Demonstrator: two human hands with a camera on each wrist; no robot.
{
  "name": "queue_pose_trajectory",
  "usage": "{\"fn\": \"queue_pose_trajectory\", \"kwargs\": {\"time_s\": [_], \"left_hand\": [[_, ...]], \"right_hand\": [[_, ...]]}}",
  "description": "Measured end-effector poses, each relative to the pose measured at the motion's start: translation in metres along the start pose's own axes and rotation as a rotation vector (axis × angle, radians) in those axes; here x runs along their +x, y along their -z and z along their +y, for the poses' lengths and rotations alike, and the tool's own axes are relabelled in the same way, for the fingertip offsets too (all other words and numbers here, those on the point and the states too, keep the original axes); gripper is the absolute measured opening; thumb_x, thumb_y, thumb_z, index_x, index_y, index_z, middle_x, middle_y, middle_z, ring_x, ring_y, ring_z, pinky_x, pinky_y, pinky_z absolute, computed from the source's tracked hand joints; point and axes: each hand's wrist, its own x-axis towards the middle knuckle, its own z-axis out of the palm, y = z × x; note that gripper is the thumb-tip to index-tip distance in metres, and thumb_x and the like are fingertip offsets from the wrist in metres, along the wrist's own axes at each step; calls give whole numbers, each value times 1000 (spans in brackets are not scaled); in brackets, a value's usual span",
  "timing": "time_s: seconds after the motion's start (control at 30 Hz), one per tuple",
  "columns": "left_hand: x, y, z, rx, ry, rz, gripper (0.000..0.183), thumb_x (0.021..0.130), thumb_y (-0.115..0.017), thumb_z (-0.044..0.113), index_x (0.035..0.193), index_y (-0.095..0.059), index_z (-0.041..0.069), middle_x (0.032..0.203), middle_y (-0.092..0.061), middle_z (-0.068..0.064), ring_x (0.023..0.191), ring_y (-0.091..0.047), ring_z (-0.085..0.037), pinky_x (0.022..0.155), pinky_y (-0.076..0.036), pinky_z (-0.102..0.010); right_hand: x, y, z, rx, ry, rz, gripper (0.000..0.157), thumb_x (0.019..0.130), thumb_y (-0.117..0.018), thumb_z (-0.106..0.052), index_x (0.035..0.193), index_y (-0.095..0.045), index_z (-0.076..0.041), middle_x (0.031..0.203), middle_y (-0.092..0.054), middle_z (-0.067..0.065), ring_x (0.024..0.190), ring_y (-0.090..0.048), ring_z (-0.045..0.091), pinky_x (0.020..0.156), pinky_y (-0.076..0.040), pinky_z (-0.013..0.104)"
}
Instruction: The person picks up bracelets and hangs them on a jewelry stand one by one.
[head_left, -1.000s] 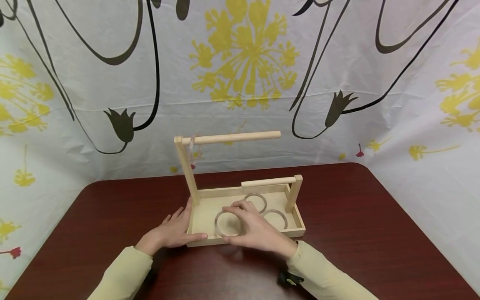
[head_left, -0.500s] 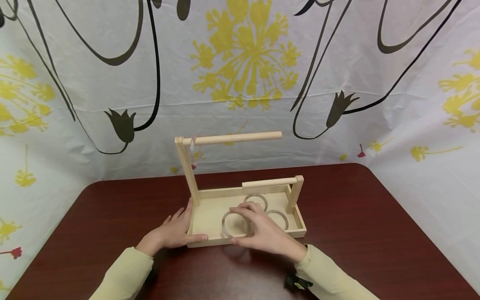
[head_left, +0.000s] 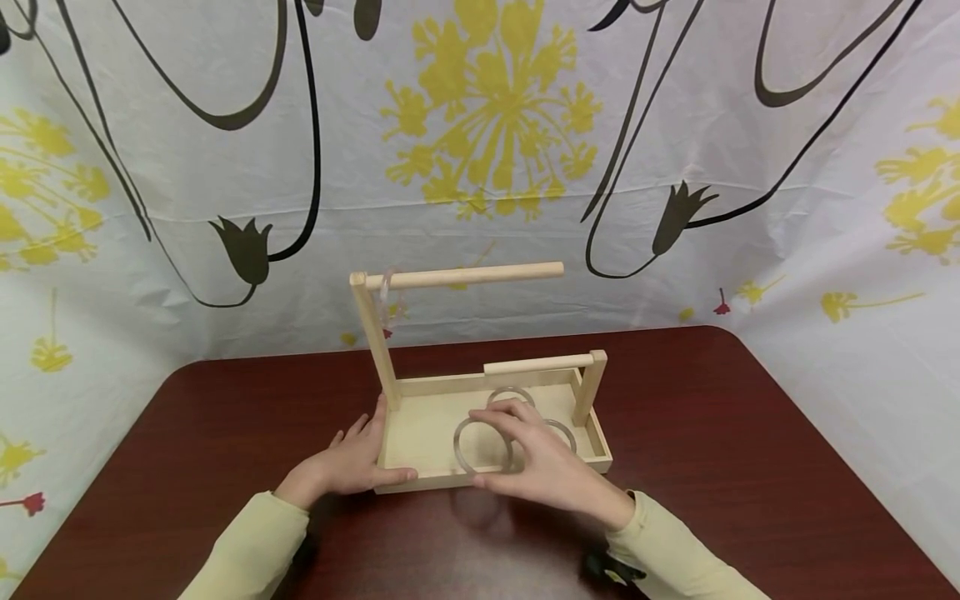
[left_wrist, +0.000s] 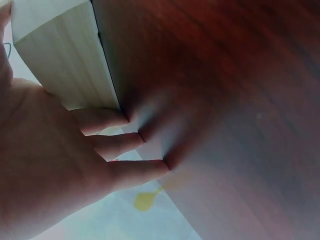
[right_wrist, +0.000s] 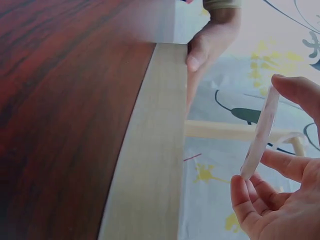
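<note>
Head view: lower centre, a wooden tray [head_left: 423,429] contains two rings [head_left: 512,389]; the right hand [head_left: 551,462] pinches a third ring [head_left: 457,448] over it; the left hand [head_left: 341,465], spread, touches its left end. Left wrist: spread fingers, lower left. Right wrist: pinched ring, right.

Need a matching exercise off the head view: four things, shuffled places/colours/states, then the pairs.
Things
1. left hand
2. right hand
3. long bar
4. table

Descriptions
A. dark reddish brown
B. bears at least one hanging ring
C. against the left end of the tray
D. holds a ring between thumb and fingers

Pairs: 1-C, 2-D, 3-B, 4-A
</note>
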Motion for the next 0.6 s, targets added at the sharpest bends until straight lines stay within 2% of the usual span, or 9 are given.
{"fn": "queue_pose_trajectory", "kwargs": {"time_s": [0.13,0.37,0.6], "left_hand": [[-1,0,1,-5,6,-6,120,83,-70,50,148,14,-7,152,-21,-29,136,-15,-55,99,-13,-73],[-2,1,2,-11,9,-7,121,83,-70,49,148,16,-6,152,-20,-29,136,-15,-54,100,-12,-73],[-2,1,3,-11,19,-15,120,84,-70,50,148,15,-6,152,-20,-29,137,-14,-54,100,-12,-72]], "right_hand": [[0,3,0,-23,35,28,66,73,-85,-33,132,-59,-18,127,-48,-3,118,-45,13,91,-44,34],[0,14,-6,23,29,22,66,73,-85,-32,132,-59,-19,127,-48,-4,119,-44,13,95,-42,36],[-2,22,-14,21,23,25,67,74,-84,-31,135,-57,-22,130,-48,-5,108,-48,12,87,-44,32]]}}
